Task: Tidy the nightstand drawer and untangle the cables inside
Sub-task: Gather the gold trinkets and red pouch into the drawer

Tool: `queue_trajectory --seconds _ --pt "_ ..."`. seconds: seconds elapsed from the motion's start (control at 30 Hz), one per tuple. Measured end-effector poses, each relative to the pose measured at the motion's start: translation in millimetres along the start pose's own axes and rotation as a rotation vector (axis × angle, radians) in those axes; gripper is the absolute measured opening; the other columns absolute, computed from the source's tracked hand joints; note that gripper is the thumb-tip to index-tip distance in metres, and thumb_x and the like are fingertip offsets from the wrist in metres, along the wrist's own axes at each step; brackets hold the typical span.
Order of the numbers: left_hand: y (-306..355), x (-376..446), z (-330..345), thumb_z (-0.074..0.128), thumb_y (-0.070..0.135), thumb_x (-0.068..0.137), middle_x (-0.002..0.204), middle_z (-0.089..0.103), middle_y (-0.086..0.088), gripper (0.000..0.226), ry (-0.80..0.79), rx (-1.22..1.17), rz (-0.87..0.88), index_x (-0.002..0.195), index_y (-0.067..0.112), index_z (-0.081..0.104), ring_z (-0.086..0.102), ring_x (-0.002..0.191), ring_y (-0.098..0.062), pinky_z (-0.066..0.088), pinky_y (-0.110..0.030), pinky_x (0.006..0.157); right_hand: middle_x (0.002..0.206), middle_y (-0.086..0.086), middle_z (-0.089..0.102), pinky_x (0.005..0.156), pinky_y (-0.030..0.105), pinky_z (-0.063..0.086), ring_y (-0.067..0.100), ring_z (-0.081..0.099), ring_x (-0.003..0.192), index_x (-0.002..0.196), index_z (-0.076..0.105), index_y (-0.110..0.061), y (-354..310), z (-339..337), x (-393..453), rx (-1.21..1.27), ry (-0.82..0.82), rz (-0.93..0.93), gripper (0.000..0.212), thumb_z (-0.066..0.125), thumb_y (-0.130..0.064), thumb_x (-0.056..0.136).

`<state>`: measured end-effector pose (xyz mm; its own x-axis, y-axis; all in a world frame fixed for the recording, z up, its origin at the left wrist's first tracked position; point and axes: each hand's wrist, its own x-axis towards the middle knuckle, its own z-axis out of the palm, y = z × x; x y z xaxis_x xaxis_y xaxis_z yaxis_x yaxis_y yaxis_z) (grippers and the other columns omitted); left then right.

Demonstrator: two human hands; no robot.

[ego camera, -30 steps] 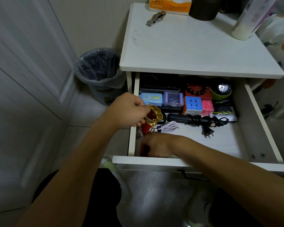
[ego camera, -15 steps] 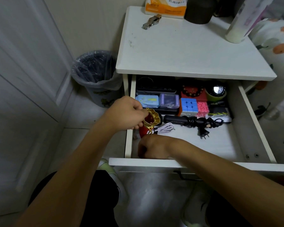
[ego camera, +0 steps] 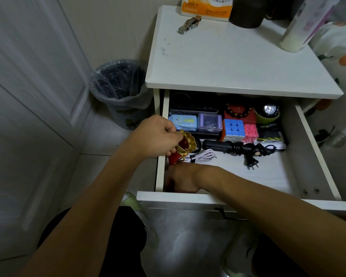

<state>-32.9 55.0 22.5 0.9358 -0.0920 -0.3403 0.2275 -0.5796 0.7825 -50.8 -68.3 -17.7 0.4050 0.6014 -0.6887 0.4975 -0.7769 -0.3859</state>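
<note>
White nightstand drawer [ego camera: 316, 154] stands open. Left hand [ego camera: 157, 136] fingers pinch a red-and-gold pouch [ego camera: 183, 147] just beside them. Right hand [ego camera: 181, 179] lies below in the front-left corner; its finger state cannot be determined.

Your left hand [ego camera: 158, 136] pinched the gold rim of a red pouch [ego camera: 183, 147] over the open drawer [ego camera: 312, 154]; your right hand [ego camera: 181, 179] reached into its front left corner, beside a coiled white cable [ego camera: 205, 155].
</note>
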Motion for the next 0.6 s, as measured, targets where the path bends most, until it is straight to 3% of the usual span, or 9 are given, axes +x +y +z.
queue_trajectory --seconds 0.13,0.43,0.6 --pt "-0.2 0.0 0.4 0.059 0.021 0.091 0.059 0.071 0.000 0.025 -0.003 0.006 0.002 0.073 0.005 0.068 0.071 0.058 -0.012 0.052 -0.019 0.052 0.130 0.008 0.060 0.088 0.027 0.042 0.024 0.055 0.116 0.129 0.062 -0.011 1.0 -3.0 2.6 -0.021 -0.061 0.005 0.032 0.050 -0.020 0.101" --pt "-0.2 0.2 1.1 0.059 0.021 0.091 0.059 0.070 0.001 0.024 -0.013 0.012 0.007 0.073 0.008 0.069 0.070 0.057 -0.011 0.052 -0.019 0.052 0.137 0.011 0.054 0.101 0.034 0.042 0.026 0.051 0.123 0.135 0.056 -0.008 1.5 -6.4 4.6 -0.053 -0.143 0.023 0.036 0.044 -0.021 0.103" --pt "2.5 1.6 3.6 0.058 0.021 0.091 0.060 0.071 0.001 0.025 -0.029 0.025 0.014 0.074 0.007 0.069 0.070 0.058 -0.012 0.054 -0.020 0.052 0.132 0.012 0.058 0.094 0.032 0.044 0.026 0.055 0.118 0.133 0.057 -0.007 0.7 -4.6 6.0 -0.055 -0.155 0.004 0.036 0.045 -0.021 0.103"
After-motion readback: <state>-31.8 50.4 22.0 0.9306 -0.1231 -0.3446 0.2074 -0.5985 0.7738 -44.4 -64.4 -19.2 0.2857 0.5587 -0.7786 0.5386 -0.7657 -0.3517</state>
